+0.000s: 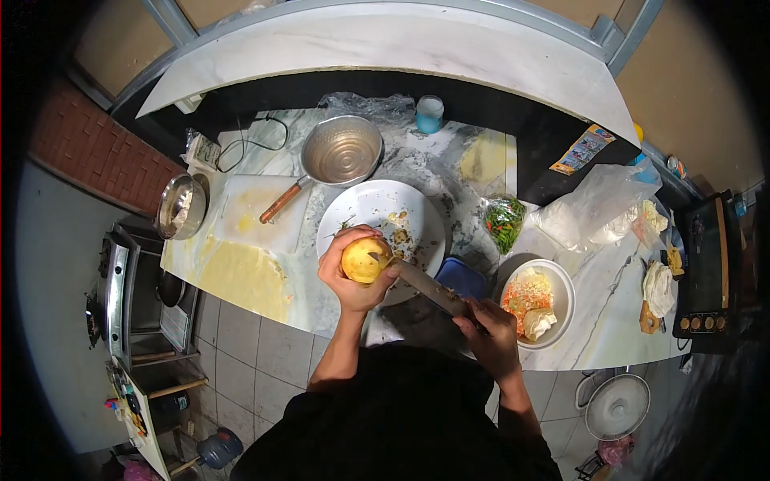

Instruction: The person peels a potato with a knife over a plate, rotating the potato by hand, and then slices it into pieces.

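Observation:
My left hand (353,276) is wrapped round a yellow peeled potato (366,260) with a few dark spots, held above the near-left rim of a large white plate (337,205). In my right hand (492,335) is a kitchen knife (433,287), gripped by its handle, which my fingers mostly cover. Its broad blade points left, with the tip end against the potato near my left thumb. Bits of scrap cling to the blade. Brown peelings (403,237) and dark scraps are scattered on the plate.
A blue container (461,278) sits under the knife's right side. To its right stands a white bowl (566,298) of shredded vegetables. Behind are a pan (342,152) with a wooden handle, a cutting board (249,210) and a bag of green and red chillies (504,224).

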The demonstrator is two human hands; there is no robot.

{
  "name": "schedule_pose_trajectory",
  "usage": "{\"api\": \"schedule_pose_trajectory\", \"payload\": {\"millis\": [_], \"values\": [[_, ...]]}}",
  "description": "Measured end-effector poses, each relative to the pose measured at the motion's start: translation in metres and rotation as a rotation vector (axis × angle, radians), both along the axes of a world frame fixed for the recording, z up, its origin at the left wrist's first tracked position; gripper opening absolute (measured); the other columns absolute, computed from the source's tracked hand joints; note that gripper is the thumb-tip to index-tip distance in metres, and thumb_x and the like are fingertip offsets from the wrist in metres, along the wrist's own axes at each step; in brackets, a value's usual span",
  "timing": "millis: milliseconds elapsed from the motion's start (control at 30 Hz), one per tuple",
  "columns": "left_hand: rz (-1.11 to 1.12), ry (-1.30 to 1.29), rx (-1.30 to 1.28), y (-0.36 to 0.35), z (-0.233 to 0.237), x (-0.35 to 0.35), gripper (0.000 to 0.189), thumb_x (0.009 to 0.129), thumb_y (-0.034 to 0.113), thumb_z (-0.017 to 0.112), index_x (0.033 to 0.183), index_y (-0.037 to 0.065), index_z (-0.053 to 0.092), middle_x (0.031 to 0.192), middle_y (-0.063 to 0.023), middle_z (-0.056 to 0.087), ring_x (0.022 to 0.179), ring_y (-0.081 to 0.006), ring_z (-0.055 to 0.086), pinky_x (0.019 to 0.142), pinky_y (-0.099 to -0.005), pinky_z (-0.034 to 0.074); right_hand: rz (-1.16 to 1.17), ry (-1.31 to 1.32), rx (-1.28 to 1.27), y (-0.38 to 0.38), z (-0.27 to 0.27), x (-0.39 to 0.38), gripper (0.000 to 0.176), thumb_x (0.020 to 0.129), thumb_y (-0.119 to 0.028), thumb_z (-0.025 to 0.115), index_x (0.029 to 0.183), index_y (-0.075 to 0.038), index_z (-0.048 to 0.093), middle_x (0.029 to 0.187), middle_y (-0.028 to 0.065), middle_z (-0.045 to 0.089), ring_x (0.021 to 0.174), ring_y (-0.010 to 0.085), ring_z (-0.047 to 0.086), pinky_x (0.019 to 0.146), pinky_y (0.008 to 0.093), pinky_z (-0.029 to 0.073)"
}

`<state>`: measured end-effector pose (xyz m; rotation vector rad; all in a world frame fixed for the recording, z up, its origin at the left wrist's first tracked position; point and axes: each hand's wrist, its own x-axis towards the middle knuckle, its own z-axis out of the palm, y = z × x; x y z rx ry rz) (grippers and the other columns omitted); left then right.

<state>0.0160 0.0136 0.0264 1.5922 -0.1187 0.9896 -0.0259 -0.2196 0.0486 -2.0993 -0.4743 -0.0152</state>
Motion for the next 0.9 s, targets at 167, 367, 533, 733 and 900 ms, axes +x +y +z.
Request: {"api": "schedule_pose_trajectory", "payload": {"millis": [167, 367, 533, 733, 900], "values": [[0.01, -0.02, -0.018, -0.002, -0.002, 0.0, 0.045, 0.061, 0.014, 0.084, 0.097, -0.003, 0.063, 0.087, -0.015, 0.067, 0.083, -0.0234, 0.065, 0.079, -0.0336, 0.052, -0.014, -0.047, -0.004, -0.001, -0.003, -0.002, 0.033, 0.076, -0.007, 0.077, 0.104, 0.006, 0.065, 0.08, 0.0141, 0.063, 0.066, 0.0255, 0.063, 0.059, 0.0327, 0.049], [-0.02, -0.018, -0.062, -0.005, -0.004, -0.001, 0.043, 0.062, 0.014, 0.083, 0.096, -0.003, 0.062, 0.085, -0.0149, 0.066, 0.082, -0.0222, 0.064, 0.078, -0.033, 0.051, -0.028, -0.009, -0.029, -0.002, -0.004, -0.003, 0.033, 0.075, -0.006, 0.077, 0.103, 0.007, 0.066, 0.083, 0.0157, 0.066, 0.071, 0.0266, 0.065, 0.063, 0.0326, 0.05], [-0.046, -0.032, -0.162, -0.007, -0.008, -0.002, 0.046, 0.062, 0.016, 0.085, 0.096, -0.003, 0.061, 0.087, -0.0145, 0.064, 0.083, -0.022, 0.064, 0.077, -0.0327, 0.051, -0.009, -0.018, -0.002, -0.001, 0.002, 0.0, 0.033, 0.075, -0.006, 0.077, 0.103, 0.007, 0.066, 0.083, 0.0157, 0.066, 0.071, 0.0265, 0.065, 0.062, 0.0324, 0.05], [-0.23, -0.041, -0.239, -0.003, -0.013, 0.003, 0.074, 0.054, 0.036, 0.095, 0.104, -0.004, 0.057, 0.092, -0.0134, 0.062, 0.088, -0.021, 0.062, 0.077, -0.0328, 0.051, 0.066, 0.008, 0.04, -0.005, 0.003, 0.003, 0.029, 0.078, -0.007, 0.074, 0.103, 0.007, 0.066, 0.08, 0.0155, 0.065, 0.07, 0.0267, 0.065, 0.062, 0.0324, 0.05], [-0.347, 0.057, -0.288, 0.001, -0.011, 0.004, 0.077, 0.053, 0.038, 0.095, 0.104, -0.004, 0.055, 0.091, -0.0138, 0.061, 0.086, -0.0207, 0.061, 0.076, -0.0325, 0.051, 0.082, -0.02, -0.004, -0.01, 0.008, 0.003, 0.03, 0.08, -0.012, 0.076, 0.103, 0.004, 0.066, 0.078, 0.0138, 0.062, 0.066, 0.0303, 0.062, 0.058, 0.0367, 0.047]]}}
